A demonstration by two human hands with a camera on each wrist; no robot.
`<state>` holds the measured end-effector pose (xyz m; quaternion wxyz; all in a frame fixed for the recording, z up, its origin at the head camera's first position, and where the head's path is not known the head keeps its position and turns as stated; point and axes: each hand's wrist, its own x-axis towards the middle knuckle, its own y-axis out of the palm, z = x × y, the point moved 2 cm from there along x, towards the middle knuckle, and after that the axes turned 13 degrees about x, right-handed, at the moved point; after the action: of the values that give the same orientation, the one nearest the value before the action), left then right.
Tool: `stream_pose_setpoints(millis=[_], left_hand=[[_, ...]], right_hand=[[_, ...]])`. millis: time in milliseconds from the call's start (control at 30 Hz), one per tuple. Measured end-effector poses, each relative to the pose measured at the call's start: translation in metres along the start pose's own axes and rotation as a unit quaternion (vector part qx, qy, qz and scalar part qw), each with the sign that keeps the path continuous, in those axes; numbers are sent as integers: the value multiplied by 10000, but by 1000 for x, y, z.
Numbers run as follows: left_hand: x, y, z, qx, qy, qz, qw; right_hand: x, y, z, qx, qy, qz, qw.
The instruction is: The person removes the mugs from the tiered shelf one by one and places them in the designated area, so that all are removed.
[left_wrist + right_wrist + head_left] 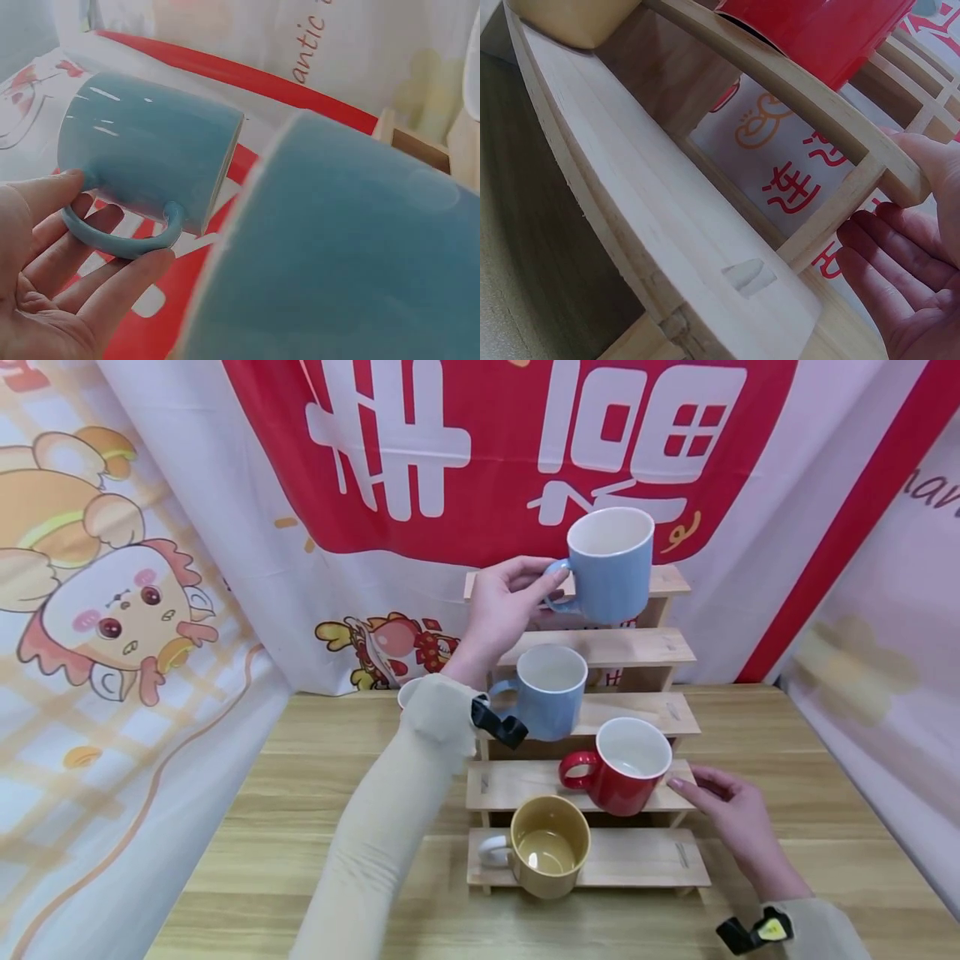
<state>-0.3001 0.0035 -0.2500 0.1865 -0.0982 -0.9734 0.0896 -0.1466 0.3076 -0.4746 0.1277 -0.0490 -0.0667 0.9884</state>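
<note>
My left hand (510, 606) holds a light blue mug (613, 568) by its handle, upright, overlapping the top step of the wooden stepped rack (517, 785) in the head view. In the left wrist view, thumb and fingers pinch the mug's handle (124, 244). My right hand (731, 814) grips the rack's right end, thumb on the board and fingers below beside the post (829, 214). A second blue mug (551, 693) stands on the middle step. Below it are a red mug (626, 768) and a yellow mug with a white handle (550, 847).
A pale rim (408, 692) peeks out behind my left wrist, mostly hidden. The rack stands on a wood-grain table (300, 827). Printed cloth (390, 543) hangs behind the rack and along both sides.
</note>
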Motion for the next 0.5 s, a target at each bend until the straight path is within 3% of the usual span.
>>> stream_pose_setpoints(millis=[200, 500], left_hand=[[-3, -18, 0, -111, 209, -130, 9996], [-13, -62, 10, 81, 104, -319, 9994]], right_hand=[[0, 1, -1, 3, 91, -21, 10000], [2, 0, -2, 58, 131, -15, 9999]])
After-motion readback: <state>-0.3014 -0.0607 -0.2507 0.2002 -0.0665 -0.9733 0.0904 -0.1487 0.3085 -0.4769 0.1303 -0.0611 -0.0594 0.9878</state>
